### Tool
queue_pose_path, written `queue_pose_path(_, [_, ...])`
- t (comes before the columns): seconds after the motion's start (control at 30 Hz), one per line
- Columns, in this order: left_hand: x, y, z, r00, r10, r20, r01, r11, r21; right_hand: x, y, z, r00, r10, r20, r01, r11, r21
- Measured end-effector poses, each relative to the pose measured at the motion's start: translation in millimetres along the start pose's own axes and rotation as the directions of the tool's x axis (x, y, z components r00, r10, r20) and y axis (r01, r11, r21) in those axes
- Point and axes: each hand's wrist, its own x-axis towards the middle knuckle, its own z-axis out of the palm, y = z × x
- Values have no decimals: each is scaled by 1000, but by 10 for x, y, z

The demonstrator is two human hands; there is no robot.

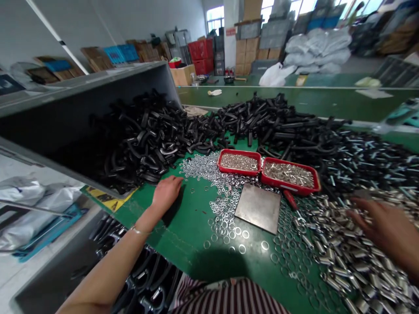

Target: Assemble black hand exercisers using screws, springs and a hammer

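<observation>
My left hand [167, 192] is low over the green tabletop, between the black curved handle-like parts [150, 148] and a spread of small shiny nuts [201, 165]. Its loosely bent fingers point toward the nuts, and nothing shows in them. At the right, my right hand [382, 222] hovers over a heap of silver metal sleeves [363, 266], blurred by motion. Its thumb and fingers are apart, with no held thing visible. Between the hands lie a flat square metal plate [258, 207], thin metal rings [290, 250] and a red-handled tool [290, 199].
Two red trays [222, 169] of small metal pieces stand behind the plate. A tipped grey bin [170, 83] spills black parts at the left. Bolts [369, 161] are piled at the far right. Another crate of black parts [144, 279] sits below the table's edge.
</observation>
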Motion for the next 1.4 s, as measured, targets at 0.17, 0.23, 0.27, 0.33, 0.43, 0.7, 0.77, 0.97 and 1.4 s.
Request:
queue_pose_path(0.17, [540, 298, 187, 981, 125, 147, -129, 992, 14, -201, -562, 540, 943, -2, 332, -10, 999, 34])
queue_pose_path(0.23, [645, 318, 244, 974, 171, 151, -173, 985, -1, -294, -756, 656, 930, 37, 365, -38, 999, -4])
queue_pose_path(0.27, [683, 310, 255, 968, 196, 160, -198, 980, -3, -325, -828, 701, 928, 74, 364, -61, 997, -46])
queue_pose_path(0.33, [730, 282, 232, 959, 215, 186, -219, 976, 1, -354, -922, 771, 926, 144, 348, -99, 984, -146])
queue_pose_path(0.43, [700, 323, 90, 973, 166, 157, -160, 986, -51, -334, -963, 812, 919, 196, 343, -121, 966, -228])
queue_pose_path(0.7, [239, 1540, -97, 971, 239, -3, -91, 357, -930, -110, -879, 723, 941, 166, 293, -286, 854, 435])
queue_pose_path(0.77, [182, 1946, -107, 945, 325, 44, 2, 130, -991, -63, -913, 749, 926, 178, 334, -352, 730, 586])
queue_pose_path(0.97, [157, 2680, -208, 913, 389, 123, 218, -212, -952, -27, -1122, 813, 865, 170, 472, -499, 379, 779])
queue_pose_path(1.4, [138, 2691, -155, 930, 345, 129, 242, -307, -921, 173, -1357, 897, 776, -30, 630, -623, -186, 759])
